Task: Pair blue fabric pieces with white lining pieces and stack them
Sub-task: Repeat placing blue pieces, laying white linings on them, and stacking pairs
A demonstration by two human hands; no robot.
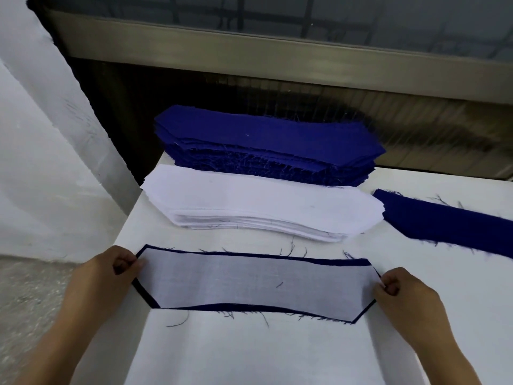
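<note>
A thin white lining piece (255, 283) lies flat on a blue fabric piece (344, 262), whose dark edge shows all round it. My left hand (111, 276) pinches the left end of this pair. My right hand (408, 294) pinches its right end. Behind the pair sits a stack of white lining pieces (258, 201). Further back is a taller stack of blue fabric pieces (263, 140).
The white table (249, 351) ends at my left, with a grey floor (33, 295) below. A single blue piece (449, 220) lies at the right. A white cloth sheet (41, 140) hangs at the left, and a metal rail (277, 56) runs along the back.
</note>
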